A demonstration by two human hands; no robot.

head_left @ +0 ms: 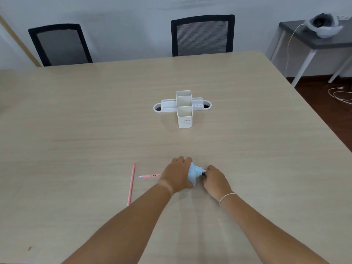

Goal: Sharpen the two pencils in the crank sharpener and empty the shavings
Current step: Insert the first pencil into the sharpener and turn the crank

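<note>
Pale wood-grain table (247, 115) fills my view, with two black chairs pushed in at its far edge and a white desk organiser (183, 108) standing near the middle. I have the light-blue crank sharpener (194, 173) close in front of me, and my left hand (176, 175) is wrapped over its body, pressing it down so it should not skid. One pink pencil (149, 176) lies level, its end showing just left of that hand, apparently fed into the sharpener, though my hand hides the entry. My right hand (216, 181) is pinched closed around the small crank at the sharpener's right end. The second pencil (131, 184) lies loose further left, waiting.
</note>
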